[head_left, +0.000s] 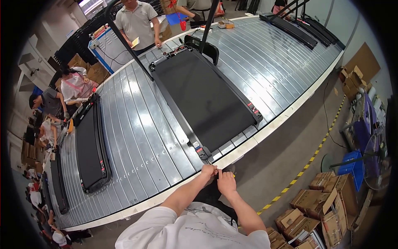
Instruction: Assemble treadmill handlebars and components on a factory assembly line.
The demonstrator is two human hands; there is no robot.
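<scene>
Both forearms come up from the lower edge, over a white shirt, and meet just short of the conveyor's near rim. Left hand [208,169] and right hand [226,181] are pinched together on a small item [216,173]; fingers are closed around it, but what it is cannot be told, since it is too small and mostly hidden. It is held in the air just before the near right corner of the black treadmill [207,97], not touching it. That treadmill lies flat on the grey slatted conveyor [141,137], its uprights fitted at the far end. Nothing is yet seen applied at the near corner, so the hand work is judged to be at an early stage. Another treadmill [92,145] lies to the left; cardboard boxes [319,207] are stacked on the floor, near right.
</scene>
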